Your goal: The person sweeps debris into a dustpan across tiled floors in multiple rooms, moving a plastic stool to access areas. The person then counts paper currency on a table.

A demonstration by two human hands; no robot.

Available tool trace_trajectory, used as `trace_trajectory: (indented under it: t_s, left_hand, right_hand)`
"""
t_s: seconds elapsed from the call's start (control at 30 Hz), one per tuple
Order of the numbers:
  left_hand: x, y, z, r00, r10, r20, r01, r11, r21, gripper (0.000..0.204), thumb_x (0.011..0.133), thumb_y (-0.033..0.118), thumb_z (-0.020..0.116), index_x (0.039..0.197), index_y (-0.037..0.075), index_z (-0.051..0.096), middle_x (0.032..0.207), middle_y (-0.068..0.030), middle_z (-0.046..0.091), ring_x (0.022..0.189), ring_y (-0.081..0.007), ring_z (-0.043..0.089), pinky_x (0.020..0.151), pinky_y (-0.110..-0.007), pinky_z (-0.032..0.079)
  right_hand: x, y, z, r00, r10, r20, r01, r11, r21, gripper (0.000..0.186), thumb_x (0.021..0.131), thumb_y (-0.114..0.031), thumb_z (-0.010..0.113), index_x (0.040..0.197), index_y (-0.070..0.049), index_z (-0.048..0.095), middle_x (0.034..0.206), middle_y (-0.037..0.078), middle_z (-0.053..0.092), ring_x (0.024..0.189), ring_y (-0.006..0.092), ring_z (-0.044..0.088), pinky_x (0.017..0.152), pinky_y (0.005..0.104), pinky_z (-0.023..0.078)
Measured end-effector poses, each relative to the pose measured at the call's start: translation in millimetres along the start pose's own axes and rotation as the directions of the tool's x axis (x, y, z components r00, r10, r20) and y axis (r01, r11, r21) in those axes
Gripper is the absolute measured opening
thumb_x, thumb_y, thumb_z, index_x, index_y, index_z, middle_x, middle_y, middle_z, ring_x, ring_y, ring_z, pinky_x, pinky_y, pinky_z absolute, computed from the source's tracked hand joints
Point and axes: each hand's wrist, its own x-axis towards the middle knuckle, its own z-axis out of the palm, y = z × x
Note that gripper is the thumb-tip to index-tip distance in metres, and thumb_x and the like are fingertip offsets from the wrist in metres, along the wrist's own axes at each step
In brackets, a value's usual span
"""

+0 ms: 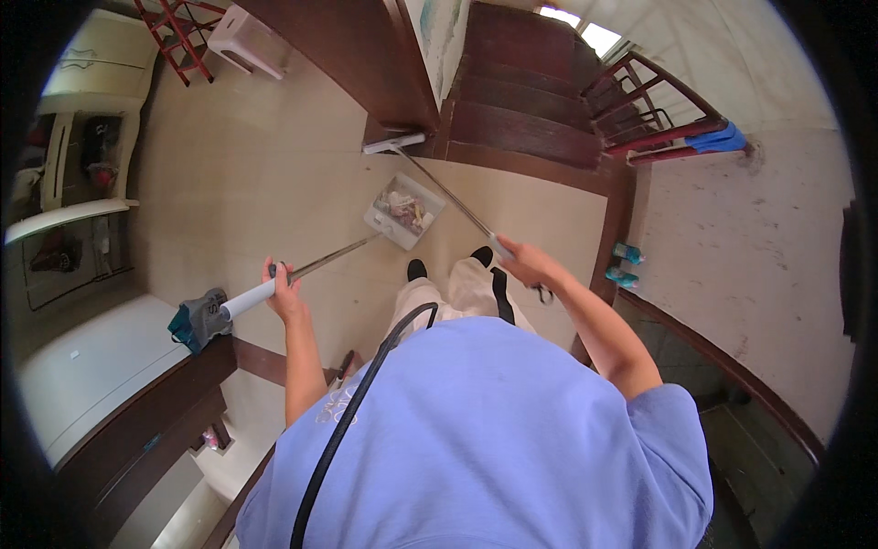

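Hands work two long-handled tools over a beige tiled floor point(247, 174) at the foot of a dark wooden staircase point(530, 101). The left hand point(285, 291) has its grip clenched around the white sleeve of a dustpan handle point(274, 285), whose metal shaft slants up and right to the clear dustpan point(404, 210). That dustpan rests on the floor just ahead of the person's black shoes point(417, 269) and holds a small heap of mixed litter. A teal and grey end piece point(199, 320) caps the near end of the handle, beside a dark wooden rail point(165, 403). The right hand point(529, 265) is closed on the thin metal pole of a broom point(448, 197), which runs up and left to a flat white head point(395, 144) lying against the bottom stair. A black cord point(352, 412) crosses the lilac shirt. Two small teal bottles point(626, 263) stand by the wall to the right, well apart from the dustpan.
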Motion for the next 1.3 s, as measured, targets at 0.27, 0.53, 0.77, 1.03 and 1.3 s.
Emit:
trace_trajectory:
  t_s: [0.27, 0.53, 0.77, 1.03, 1.3]
  left_hand:
    - [-8, 0, -6, 0.999, -0.003, -0.038, 0.003, 1.0, -0.013, 0.035, 0.075, 0.022, 0.055, 0.108, 0.015, 0.045, 0.089, 0.0012, 0.048, 0.083, -0.0092, 0.047, 0.069, -0.031, 0.036]
    - [-13, 1, -3, 0.999, 0.014, -0.035, -0.012, 0.998, 0.068, 0.035, 0.075, 0.024, 0.055, 0.108, 0.015, 0.046, 0.09, 0.0011, 0.049, 0.085, -0.0089, 0.046, 0.071, -0.031, 0.033]
    - [10, -6, -9, 0.995, 0.059, 0.079, -0.068, 0.992, 0.109, 0.034, 0.075, 0.022, 0.054, 0.107, 0.014, 0.046, 0.084, 0.0019, 0.05, 0.081, -0.0076, 0.047, 0.066, -0.028, 0.033]
    - [34, -16, -13, 0.968, 0.083, 0.238, -0.101, 0.993, 0.062, 0.033, 0.076, 0.018, 0.054, 0.108, 0.012, 0.047, 0.084, 0.0017, 0.05, 0.077, -0.0057, 0.048, 0.058, -0.02, 0.033]
    - [44, -27, -15, 0.94, 0.114, 0.323, -0.128, 0.991, 0.024, 0.033, 0.076, 0.018, 0.055, 0.107, 0.011, 0.047, 0.084, 0.0022, 0.05, 0.077, -0.0051, 0.047, 0.058, -0.018, 0.033]
  right_hand:
    - [132, 30, -12, 0.993, -0.026, -0.113, -0.03, 0.883, -0.469, 0.046, 0.078, -0.022, 0.041, 0.123, -0.024, 0.032, 0.098, 0.011, 0.056, 0.088, 0.0258, 0.054, 0.072, 0.0371, 0.044]
    - [-1, 131, -27, 0.957, 0.278, -0.078, -0.282, 0.84, -0.464, 0.047, 0.079, -0.022, 0.04, 0.124, -0.029, 0.029, 0.096, 0.015, 0.055, 0.084, 0.0309, 0.054, 0.071, 0.0377, 0.044]
    - [-119, 133, -12, 0.909, 0.396, -0.126, -0.352, 0.895, 0.274, 0.047, 0.08, -0.019, 0.046, 0.125, -0.025, 0.032, 0.074, 0.011, 0.055, 0.064, 0.0183, 0.054, 0.053, 0.0305, 0.044]
    - [-52, 112, 59, 0.866, 0.467, -0.178, -0.216, 0.672, 0.709, 0.056, 0.075, -0.01, 0.048, 0.126, -0.015, 0.027, 0.056, 0.003, 0.041, 0.042, 0.0124, 0.042, 0.036, 0.0285, 0.037]
    - [-55, 44, 160, 0.908, 0.415, 0.055, -0.366, 0.723, 0.586, 0.063, 0.075, -0.008, 0.048, 0.13, -0.018, 0.019, 0.055, 0.001, 0.041, 0.043, 0.0103, 0.04, 0.038, 0.0245, 0.035]
